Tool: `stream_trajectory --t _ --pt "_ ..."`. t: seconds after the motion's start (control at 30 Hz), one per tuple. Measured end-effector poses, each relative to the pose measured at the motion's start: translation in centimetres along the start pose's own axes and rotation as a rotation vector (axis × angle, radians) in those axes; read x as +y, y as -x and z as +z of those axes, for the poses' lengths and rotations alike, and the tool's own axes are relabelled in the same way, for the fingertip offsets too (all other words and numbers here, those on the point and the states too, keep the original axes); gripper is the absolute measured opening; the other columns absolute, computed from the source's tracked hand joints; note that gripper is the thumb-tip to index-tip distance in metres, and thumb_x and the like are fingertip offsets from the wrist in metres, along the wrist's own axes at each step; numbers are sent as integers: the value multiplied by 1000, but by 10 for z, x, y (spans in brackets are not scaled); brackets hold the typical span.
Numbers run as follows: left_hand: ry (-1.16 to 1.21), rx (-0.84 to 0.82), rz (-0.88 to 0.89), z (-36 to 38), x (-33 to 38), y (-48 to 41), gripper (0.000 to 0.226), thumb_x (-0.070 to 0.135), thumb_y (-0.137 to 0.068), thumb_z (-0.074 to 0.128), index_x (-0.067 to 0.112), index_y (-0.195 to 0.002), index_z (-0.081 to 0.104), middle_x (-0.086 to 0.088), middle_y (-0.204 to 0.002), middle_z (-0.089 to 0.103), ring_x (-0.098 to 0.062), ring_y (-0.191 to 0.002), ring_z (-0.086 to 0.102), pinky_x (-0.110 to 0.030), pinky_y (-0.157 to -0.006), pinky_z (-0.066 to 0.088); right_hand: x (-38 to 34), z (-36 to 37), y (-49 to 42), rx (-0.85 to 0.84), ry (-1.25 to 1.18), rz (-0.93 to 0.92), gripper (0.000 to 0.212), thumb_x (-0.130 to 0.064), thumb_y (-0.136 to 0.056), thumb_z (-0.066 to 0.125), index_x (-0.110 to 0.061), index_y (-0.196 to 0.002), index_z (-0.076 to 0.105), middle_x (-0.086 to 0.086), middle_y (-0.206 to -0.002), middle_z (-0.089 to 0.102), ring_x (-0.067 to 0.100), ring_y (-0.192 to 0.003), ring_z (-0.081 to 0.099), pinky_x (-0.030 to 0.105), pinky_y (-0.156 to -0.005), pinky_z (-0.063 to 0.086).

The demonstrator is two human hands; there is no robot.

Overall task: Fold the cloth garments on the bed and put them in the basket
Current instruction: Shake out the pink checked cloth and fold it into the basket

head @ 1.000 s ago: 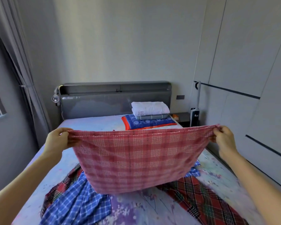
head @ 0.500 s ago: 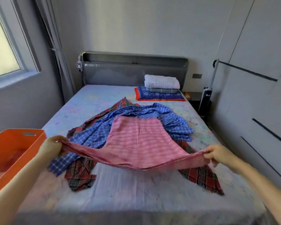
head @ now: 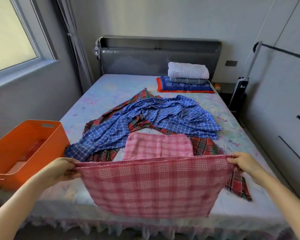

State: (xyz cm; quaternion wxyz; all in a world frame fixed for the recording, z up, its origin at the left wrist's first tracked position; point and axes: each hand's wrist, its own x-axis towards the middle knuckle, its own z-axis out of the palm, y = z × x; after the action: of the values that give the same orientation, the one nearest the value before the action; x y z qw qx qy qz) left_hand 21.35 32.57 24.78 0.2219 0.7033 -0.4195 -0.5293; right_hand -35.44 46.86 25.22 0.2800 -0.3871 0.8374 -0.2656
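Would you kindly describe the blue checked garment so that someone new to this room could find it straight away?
Start at the bed with the grey headboard and look to the middle of the mattress. The blue checked garment lies crumpled there, spread over a red tartan cloth, beyond the pink checked cloth. It is the only blue one in that loose pile.

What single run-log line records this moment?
step: folding pink checked cloth | left hand: grips left corner | right hand: grips right corner | orange basket: beside bed
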Motion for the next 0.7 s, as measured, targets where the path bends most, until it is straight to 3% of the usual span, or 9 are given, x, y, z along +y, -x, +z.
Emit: stream_trajectory --t 0.13,0.3,0.4,0.5,0.6,0.7 --pt "162 -6 -48 31 28 -52 20 -9 -97 30 -9 -94 50 -24 -80 58 -22 -43 65 -27 -40 54 -15 33 -59 121 -54 49 11 -9 -89 59 -2 -84 67 19 -67 64 25 -55 53 29 -55 37" --pt "353 -41 -147 71 65 -161 13 -7 -97 35 -7 -96 48 -26 -91 59 -26 -50 68 -29 -43 56 -22 72 -144 160 -30 161 15 -11 -89 55 -7 -80 65 12 -67 63 27 -62 58 33 -63 44" --pt "414 -45 -180 99 83 -223 13 -5 -97 39 -6 -92 50 -22 -86 61 -23 -48 68 -28 -42 55 -18 94 -191 209 1 228 13 -16 -89 56 -10 -83 67 12 -73 67 30 -69 63 37 -68 50" --pt "417 -45 -197 133 99 -284 16 -3 -97 42 -6 -88 54 -20 -80 63 -27 -61 67 -27 -45 56 -7 118 -248 240 39 276 13 -19 -89 56 -12 -87 66 13 -84 68 30 -73 64 34 -65 47" --pt "382 30 -230 159 102 -335 19 -1 -96 44 -5 -81 54 -19 -81 59 -19 -44 65 -25 -42 54 -3 138 -284 223 95 292 13 -22 -90 54 -14 -84 63 12 -84 67 31 -77 63 36 -69 47" --pt "324 96 -279 185 93 -394 16 -2 -94 48 -8 -83 56 -20 -78 62 -16 -38 62 -24 -40 53 6 163 -331 192 189 294 24 -19 -89 55 -15 -65 55 10 -74 62 29 -74 59 34 -64 42"
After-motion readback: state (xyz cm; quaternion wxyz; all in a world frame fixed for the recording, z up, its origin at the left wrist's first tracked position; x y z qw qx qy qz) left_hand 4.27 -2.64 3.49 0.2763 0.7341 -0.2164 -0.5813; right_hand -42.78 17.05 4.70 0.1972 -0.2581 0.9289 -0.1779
